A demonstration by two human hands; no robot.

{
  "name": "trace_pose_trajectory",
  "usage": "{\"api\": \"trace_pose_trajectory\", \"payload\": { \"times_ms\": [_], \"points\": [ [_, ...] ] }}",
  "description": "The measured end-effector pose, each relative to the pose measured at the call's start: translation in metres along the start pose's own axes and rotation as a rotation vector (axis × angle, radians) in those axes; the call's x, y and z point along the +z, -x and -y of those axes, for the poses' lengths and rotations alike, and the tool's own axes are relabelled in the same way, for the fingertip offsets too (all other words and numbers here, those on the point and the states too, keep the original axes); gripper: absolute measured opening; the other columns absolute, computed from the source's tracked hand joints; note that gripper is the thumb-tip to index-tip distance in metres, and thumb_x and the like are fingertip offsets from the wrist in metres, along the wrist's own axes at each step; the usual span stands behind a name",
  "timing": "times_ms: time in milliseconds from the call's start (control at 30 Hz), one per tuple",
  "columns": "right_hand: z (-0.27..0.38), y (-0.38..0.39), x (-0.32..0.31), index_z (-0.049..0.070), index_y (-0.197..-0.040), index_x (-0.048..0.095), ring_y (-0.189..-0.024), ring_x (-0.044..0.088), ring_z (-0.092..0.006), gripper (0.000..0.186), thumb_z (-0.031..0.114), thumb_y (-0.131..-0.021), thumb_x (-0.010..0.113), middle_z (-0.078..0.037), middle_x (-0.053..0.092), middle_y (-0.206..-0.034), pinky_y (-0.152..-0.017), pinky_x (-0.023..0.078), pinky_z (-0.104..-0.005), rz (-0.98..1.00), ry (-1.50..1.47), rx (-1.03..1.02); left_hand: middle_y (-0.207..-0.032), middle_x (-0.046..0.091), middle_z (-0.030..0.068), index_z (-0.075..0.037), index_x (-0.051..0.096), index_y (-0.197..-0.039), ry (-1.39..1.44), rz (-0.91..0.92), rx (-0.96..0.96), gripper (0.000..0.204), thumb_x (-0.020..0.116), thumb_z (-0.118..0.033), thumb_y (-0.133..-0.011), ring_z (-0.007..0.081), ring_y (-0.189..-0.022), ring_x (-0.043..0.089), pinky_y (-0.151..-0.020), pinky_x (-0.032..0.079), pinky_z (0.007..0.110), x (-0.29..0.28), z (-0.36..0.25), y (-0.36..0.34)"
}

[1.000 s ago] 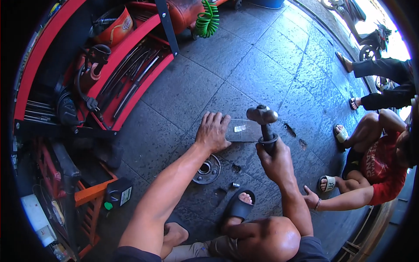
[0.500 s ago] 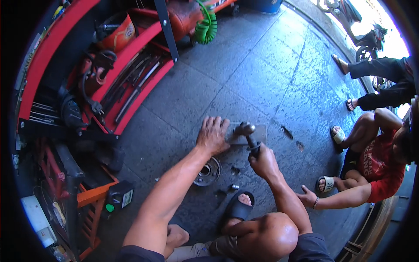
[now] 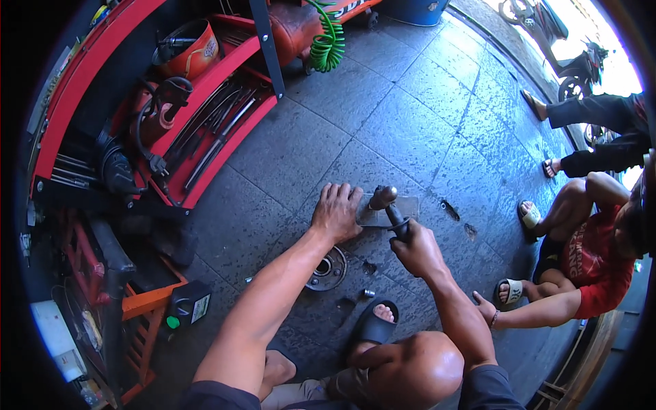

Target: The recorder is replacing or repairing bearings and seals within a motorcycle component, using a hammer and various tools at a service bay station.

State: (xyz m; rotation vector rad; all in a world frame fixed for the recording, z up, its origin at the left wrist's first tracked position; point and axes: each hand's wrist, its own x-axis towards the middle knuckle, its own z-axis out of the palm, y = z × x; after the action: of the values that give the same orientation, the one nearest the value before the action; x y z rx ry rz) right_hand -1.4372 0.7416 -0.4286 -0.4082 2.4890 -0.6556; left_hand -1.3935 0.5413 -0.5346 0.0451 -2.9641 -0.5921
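Daylight pours in from the upper right, bleaching the background around the motorcycle (image 3: 581,70) white and spreading bluish glare over the dark floor (image 3: 430,89). The lower left stays dim. A highlight glints on the bare knee (image 3: 434,362). Fisheye distortion bends the red rack (image 3: 70,94); the corners go black.

Letters (image 3: 572,251) mark the red shirt (image 3: 605,249) and orange tank (image 3: 298,34).

Floor (image 3: 301,154): dark grey, tiled, bluish sheen toward upper right, several pits (image 3: 470,232). Flat rectangular block (image 3: 407,207) on it, partly covered. Nearer: round metal disc (image 3: 333,276) with holes; small shiny cylinder (image 3: 369,293) near black sandal (image 3: 373,329). Left: black bottle (image 3: 189,301), green cap (image 3: 172,322), apparently on floor, base unclear. Far edge: blue drum (image 3: 415,12).
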Motion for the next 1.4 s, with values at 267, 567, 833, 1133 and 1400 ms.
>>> {"api": "trace_pose_trajectory", "payload": {
  "times_ms": [267, 567, 833, 1133, 1400],
  "points": [
    [0.002, -0.005, 0.009, -0.006, -0.093, 0.059, -0.076, 0.069, -0.038, 0.025, 0.014, -0.081, 0.069, -0.026, 0.067, -0.078, -0.071, 0.051, -0.0436, 0.021, -0.026, 0.097, -0.11, 0.055, 0.0137, -0.008, 0.053, -0.12, -0.001, -0.021, 0.02, 0.072, 0.087, -0.029, -0.06, 0.0329, -0.109, 0.055, -0.101, 0.04, 0.047, 0.002, 0.002, -0.002],
    [-0.106, 0.068, 0.04, 0.002, -0.095, 0.059, -0.076, 0.068, -0.0423, 0.028, 0.022, -0.084, 0.075, -0.019, 0.068, -0.078, -0.066, 0.05, -0.0473, -0.202, -0.205, -0.048, -0.107, 0.055, 0.0133, -0.006, 0.055, -0.114, -0.012, 0.002, -0.008, 0.065, 0.084, -0.029, -0.061, 0.0314, -0.107, 0.054, -0.1, 0.04, 0.045, 0.002, 0.003, -0.007],
    [-0.188, 0.067, 0.095, 0.006, -0.113, 0.056, -0.094, 0.065, -0.0453, 0.037, 0.023, -0.085, 0.073, -0.022, 0.066, -0.103, -0.079, 0.051, -0.0537, -0.273, 0.234, 0.442, -0.115, 0.056, 0.0146, -0.005, 0.054, -0.127, -0.051, -0.005, -0.137, 0.079, 0.086, -0.031, -0.059, 0.0328, -0.109, 0.052, -0.099, 0.04, 0.045, -0.017, 0.042, -0.035],
    [-0.032, -0.114, 0.032, 0.005, -0.125, 0.062, -0.121, 0.054, -0.0382, 0.048, 0.021, -0.083, 0.078, -0.018, 0.058, -0.127, -0.104, 0.042, -0.0487, -0.562, 0.066, -0.574, -0.131, 0.06, 0.0175, -0.005, 0.058, -0.134, 0.23, 0.11, -0.266, 0.071, 0.077, -0.047, -0.079, 0.0368, -0.128, 0.051, -0.112, 0.037, 0.046, -0.041, 0.07, -0.061],
    [0.038, -0.223, 0.009, 0.008, -0.107, 0.074, -0.1, 0.068, -0.035, 0.03, 0.029, -0.084, 0.074, -0.015, 0.072, -0.101, -0.095, 0.051, -0.043, 0.221, 0.012, -0.52, -0.113, 0.071, 0.0152, -0.005, 0.072, -0.116, 0.53, 0.236, -0.356, 0.038, 0.075, -0.025, -0.084, 0.0328, -0.105, 0.067, -0.096, 0.051, 0.04, -0.042, 0.08, -0.095]
  ]
}}
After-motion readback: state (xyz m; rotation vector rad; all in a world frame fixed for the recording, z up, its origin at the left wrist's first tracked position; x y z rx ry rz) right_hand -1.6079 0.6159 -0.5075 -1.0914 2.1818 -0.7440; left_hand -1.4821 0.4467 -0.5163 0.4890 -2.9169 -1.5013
